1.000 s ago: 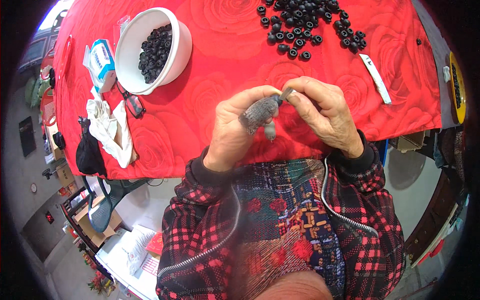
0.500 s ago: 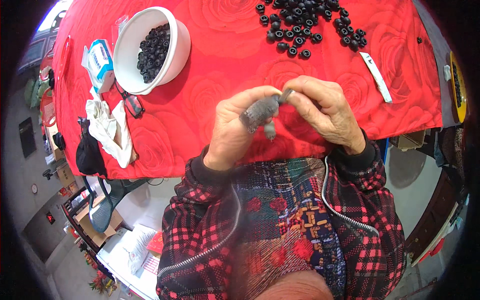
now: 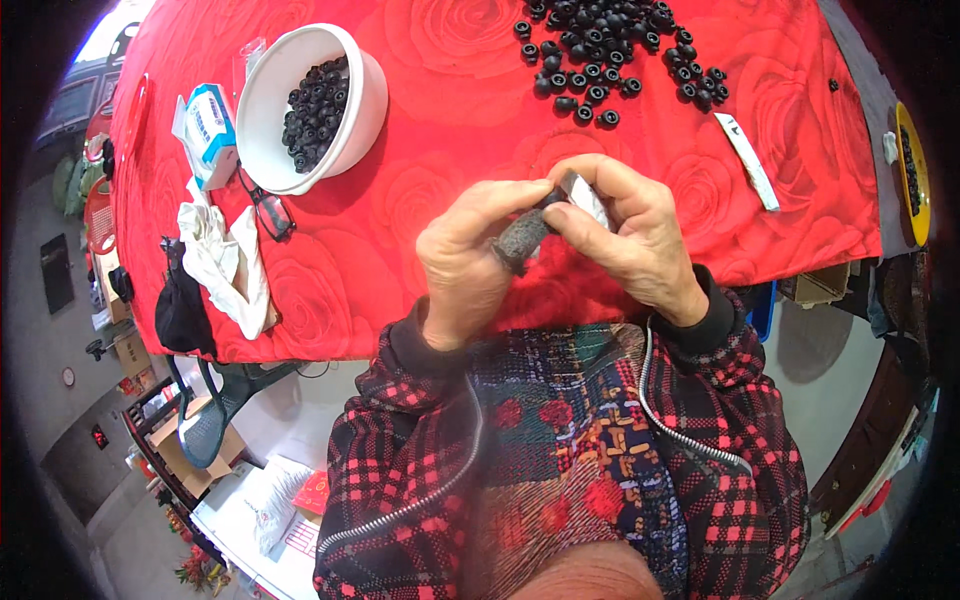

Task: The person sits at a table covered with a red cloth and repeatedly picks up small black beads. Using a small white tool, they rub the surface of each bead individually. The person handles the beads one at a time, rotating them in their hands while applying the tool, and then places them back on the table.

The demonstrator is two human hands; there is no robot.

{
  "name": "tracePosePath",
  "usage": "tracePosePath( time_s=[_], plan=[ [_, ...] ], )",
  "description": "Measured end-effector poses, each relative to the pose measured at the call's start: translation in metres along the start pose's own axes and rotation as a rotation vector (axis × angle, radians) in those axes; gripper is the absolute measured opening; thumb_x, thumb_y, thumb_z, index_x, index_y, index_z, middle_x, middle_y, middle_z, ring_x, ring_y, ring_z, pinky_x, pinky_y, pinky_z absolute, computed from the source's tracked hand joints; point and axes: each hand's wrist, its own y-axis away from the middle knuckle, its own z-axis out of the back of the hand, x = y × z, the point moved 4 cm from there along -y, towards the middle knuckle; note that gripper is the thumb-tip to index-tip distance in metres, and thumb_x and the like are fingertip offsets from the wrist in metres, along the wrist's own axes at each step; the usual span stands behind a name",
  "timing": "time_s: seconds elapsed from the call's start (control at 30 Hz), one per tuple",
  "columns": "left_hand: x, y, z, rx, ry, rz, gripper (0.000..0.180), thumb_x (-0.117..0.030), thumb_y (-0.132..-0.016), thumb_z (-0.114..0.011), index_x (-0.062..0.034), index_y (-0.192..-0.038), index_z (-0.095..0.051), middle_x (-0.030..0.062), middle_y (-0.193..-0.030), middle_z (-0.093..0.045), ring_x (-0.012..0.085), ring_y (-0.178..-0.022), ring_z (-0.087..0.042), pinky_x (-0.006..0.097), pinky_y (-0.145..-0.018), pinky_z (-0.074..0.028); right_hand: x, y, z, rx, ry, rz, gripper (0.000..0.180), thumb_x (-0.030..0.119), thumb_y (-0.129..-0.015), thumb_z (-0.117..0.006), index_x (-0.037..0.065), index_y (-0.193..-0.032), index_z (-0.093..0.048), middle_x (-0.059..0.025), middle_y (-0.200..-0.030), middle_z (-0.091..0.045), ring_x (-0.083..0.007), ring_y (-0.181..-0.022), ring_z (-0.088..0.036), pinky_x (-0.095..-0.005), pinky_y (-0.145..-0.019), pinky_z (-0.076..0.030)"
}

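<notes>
Both hands closed on one small grey piece above the near edge of the bench.

My left hand [image 3: 470,265] has its fingers [image 3: 500,200] clamped on a dark grey felt-like sleeve [image 3: 520,240]; my right hand [image 3: 635,235] pinches the pale tip of the same piece, fingers together. The piece sits at picture centre, over the red rose-patterned cloth [image 3: 450,90]. At 12 o'clock lies a loose heap of black ring parts [image 3: 610,50]. At 10 o'clock stands a white bowl [image 3: 270,150] holding more of them, with spectacles [image 3: 265,210] and a white rag [image 3: 225,265] beside it.
</notes>
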Motion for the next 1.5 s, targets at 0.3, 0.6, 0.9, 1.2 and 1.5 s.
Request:
tracePosePath(
  time_s=[0.3, 0.6, 0.9, 1.2, 1.5],
  plan=[
    [0.015, 0.012, 0.001, 0.304, 0.808, 0.702, 0.018, -0.009, -0.088, -0.056, 0.004, -0.1, -0.06, 0.0104, -0.081, -0.064, 0.0137, -0.066, -0.061, 0.023, -0.053, -0.048, 0.017, 0.001, 0.001, 0.268, 0.384, 0.487, 0.023, 0.001, -0.071, -0.069, 0.0, -0.093, -0.062, -0.0077, -0.07, -0.058, -0.0159, -0.06, -0.056, -0.0266, -0.053, -0.042],
    [0.012, 0.012, -0.007, 0.329, 0.93, 0.578, 0.022, -0.005, -0.086, -0.056, 0.0039, -0.106, -0.059, 0.0075, -0.079, -0.063, 0.012, -0.063, -0.06, 0.024, -0.052, -0.05, 0.024, 0.006, 0.003, 0.254, 0.501, 0.593, 0.04, 0.003, -0.062, -0.069, 0.001, -0.101, -0.06, -0.0097, -0.072, -0.057, -0.0261, -0.062, -0.059, -0.0338, -0.054, -0.046],
    [0.014, 0.017, -0.011, 0.096, 0.834, 0.491, 0.029, 0.001, -0.085, -0.052, 0.0039, -0.114, -0.056, 0.0079, -0.087, -0.063, 0.0129, -0.067, -0.06, 0.025, -0.056, -0.052, 0.019, 0.02, -0.001, -0.026, 0.722, 0.829, 0.035, 0.002, -0.064, -0.068, 0.001, -0.098, -0.061, -0.0048, -0.067, -0.056, -0.0207, -0.05, -0.051, -0.0306, -0.047, -0.042],
    [0.008, 0.012, -0.006, 0.178, 0.743, 0.458, 0.028, -0.015, -0.089, -0.059, 0.0039, -0.11, -0.059, 0.0092, -0.087, -0.064, 0.0114, -0.07, -0.06, 0.026, -0.055, -0.052, 0.023, 0.008, 0.014, 0.17, 0.341, 0.324, 0.018, 0.006, -0.09, -0.048, -0.003, -0.104, -0.054, -0.0119, -0.086, -0.059, -0.0221, -0.075, -0.059, -0.0305, -0.067, -0.046],
    [0.015, 0.011, -0.005, 0.157, 0.671, 0.457, 0.027, -0.014, -0.09, -0.057, 0.0036, -0.111, -0.059, 0.0091, -0.088, -0.064, 0.0109, -0.072, -0.059, 0.026, -0.056, -0.052, 0.011, 0.0, 0.014, 0.189, 0.361, 0.287, 0.016, 0.007, -0.088, -0.053, -0.004, -0.099, -0.056, -0.0148, -0.086, -0.059, -0.0268, -0.077, -0.06, -0.0332, -0.068, -0.046]
  ],
)
